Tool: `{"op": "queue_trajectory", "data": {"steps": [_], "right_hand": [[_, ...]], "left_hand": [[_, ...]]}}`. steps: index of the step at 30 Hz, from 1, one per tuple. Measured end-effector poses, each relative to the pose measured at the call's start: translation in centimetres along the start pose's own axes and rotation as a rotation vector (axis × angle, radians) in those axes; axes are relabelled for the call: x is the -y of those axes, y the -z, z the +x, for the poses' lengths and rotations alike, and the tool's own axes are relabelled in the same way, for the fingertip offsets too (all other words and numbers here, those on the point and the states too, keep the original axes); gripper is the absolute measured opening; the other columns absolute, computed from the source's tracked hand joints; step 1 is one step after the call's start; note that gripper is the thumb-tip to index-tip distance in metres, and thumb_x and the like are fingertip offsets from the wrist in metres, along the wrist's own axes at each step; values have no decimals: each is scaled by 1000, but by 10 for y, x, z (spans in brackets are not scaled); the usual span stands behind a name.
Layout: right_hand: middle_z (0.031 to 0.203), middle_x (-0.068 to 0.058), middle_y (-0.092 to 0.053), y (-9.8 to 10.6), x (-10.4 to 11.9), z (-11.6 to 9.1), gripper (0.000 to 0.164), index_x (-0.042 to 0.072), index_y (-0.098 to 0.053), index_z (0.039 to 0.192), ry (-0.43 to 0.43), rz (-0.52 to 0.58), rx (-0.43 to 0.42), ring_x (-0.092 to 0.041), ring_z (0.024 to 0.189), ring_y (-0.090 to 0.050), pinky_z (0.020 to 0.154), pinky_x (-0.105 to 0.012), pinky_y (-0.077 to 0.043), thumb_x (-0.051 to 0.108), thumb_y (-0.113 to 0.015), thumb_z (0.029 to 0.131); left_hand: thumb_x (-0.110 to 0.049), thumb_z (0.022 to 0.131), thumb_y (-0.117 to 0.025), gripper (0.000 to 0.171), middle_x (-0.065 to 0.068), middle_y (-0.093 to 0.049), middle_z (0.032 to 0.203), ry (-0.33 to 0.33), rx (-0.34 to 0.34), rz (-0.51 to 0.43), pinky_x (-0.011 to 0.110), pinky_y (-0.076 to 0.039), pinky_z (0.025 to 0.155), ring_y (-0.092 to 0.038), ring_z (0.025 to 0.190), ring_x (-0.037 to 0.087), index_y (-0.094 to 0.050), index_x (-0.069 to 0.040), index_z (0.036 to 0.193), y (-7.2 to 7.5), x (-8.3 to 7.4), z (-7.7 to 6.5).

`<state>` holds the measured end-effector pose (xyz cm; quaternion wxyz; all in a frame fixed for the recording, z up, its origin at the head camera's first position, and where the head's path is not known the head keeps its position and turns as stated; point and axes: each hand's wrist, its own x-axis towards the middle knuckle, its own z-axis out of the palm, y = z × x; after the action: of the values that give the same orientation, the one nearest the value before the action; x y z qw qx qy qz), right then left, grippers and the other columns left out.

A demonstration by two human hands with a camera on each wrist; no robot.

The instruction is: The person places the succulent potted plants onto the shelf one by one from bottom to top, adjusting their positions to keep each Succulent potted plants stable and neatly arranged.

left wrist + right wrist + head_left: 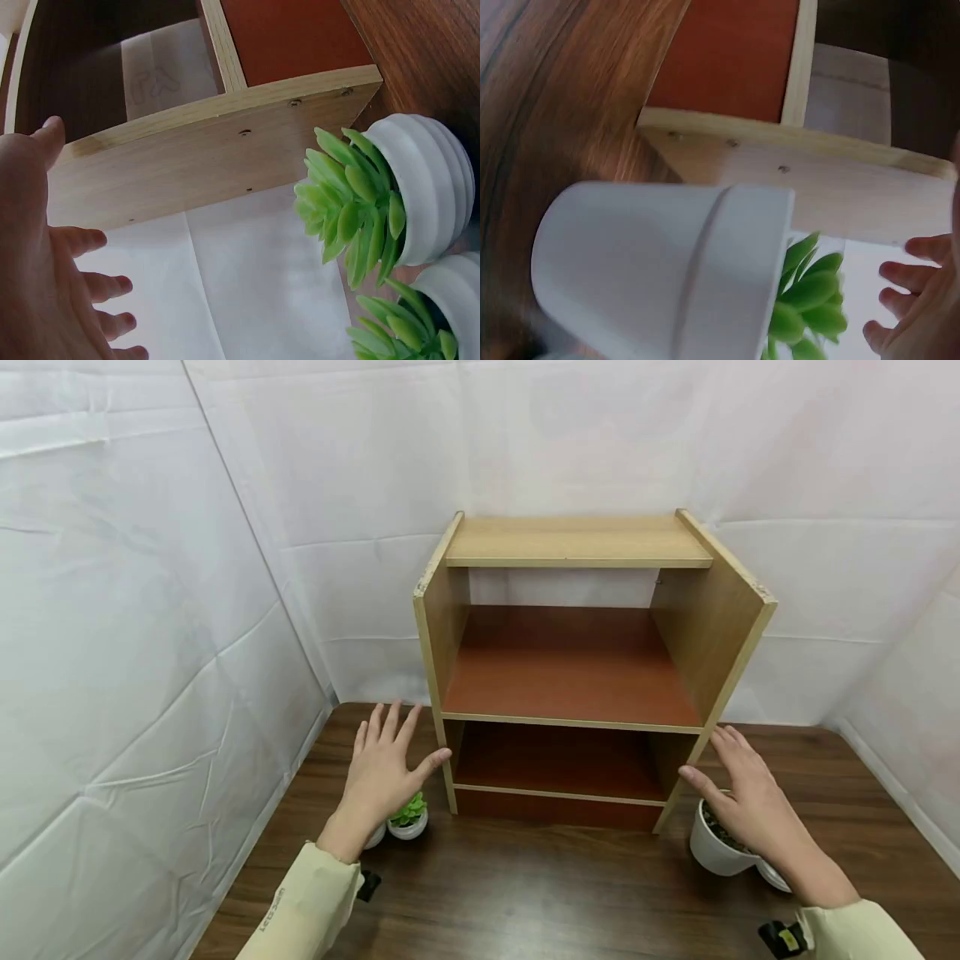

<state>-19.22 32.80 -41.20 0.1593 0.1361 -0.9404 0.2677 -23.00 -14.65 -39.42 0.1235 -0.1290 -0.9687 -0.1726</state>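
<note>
A small wooden shelf unit (577, 668) with reddish-brown boards stands upright on the table. My left hand (382, 777) is spread beside its left side panel, thumb toward the front edge, holding nothing. In the left wrist view its fingers (109, 289) are extended near the pale side panel (180, 150). At the other side, my right hand (757, 797) has its fingers stretched out near the right panel's lower part, above a white pot (716, 843). The right wrist view shows its fingers (907, 277) apart from that pot's green succulent (810, 296).
Left of the shelf, a small potted succulent (408, 814) stands with a second white ribbed pot (457, 289) next to it. Another white pot (772, 875) is partly hidden under the right forearm. White cloth walls (187, 610) border the dark wooden table (510, 893).
</note>
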Motion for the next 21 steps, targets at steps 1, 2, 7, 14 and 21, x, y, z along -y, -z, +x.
{"op": "queue_trajectory", "data": {"steps": [1,2,7,14,21], "right_hand": [[155,-27,-22,1,2,0,70,5,-22,156,-1,46,-9,-44,143,-12,106,-67,-13,32,-57,101],[156,-25,-22,2,4,1,69,9,-21,157,-10,85,-21,-44,143,-14,104,-68,-16,31,-56,102],[154,-21,-29,3,14,7,63,21,-21,158,-17,222,-113,-45,137,-29,108,-51,-27,22,-53,103],[148,-17,-39,3,31,23,60,31,-23,156,-75,345,-225,-33,132,-40,91,-7,-33,24,-51,104],[123,-13,-59,2,47,35,45,14,-45,142,-159,317,-288,1,107,-51,81,-10,-39,34,-51,103]], "left_hand": [[-71,92,-42,86,14,-14,161,-1,-5,-14,52,-2,114,-1,147,34,-24,-17,157,0,0,0],[-70,92,-43,86,14,-16,161,-5,-11,-25,52,-4,114,-4,147,34,-24,-17,157,-1,0,-1],[-68,92,-48,86,14,-25,157,-29,-45,-76,53,-13,113,-17,144,35,-28,-15,156,-2,0,-2],[-66,91,-52,85,14,-34,153,-55,-86,-110,54,-22,110,-27,141,35,-34,-12,153,-8,3,-4],[-64,91,-55,83,13,-37,151,-56,-97,-143,54,-25,109,-31,139,33,-36,-12,152,-12,6,-9]]}}
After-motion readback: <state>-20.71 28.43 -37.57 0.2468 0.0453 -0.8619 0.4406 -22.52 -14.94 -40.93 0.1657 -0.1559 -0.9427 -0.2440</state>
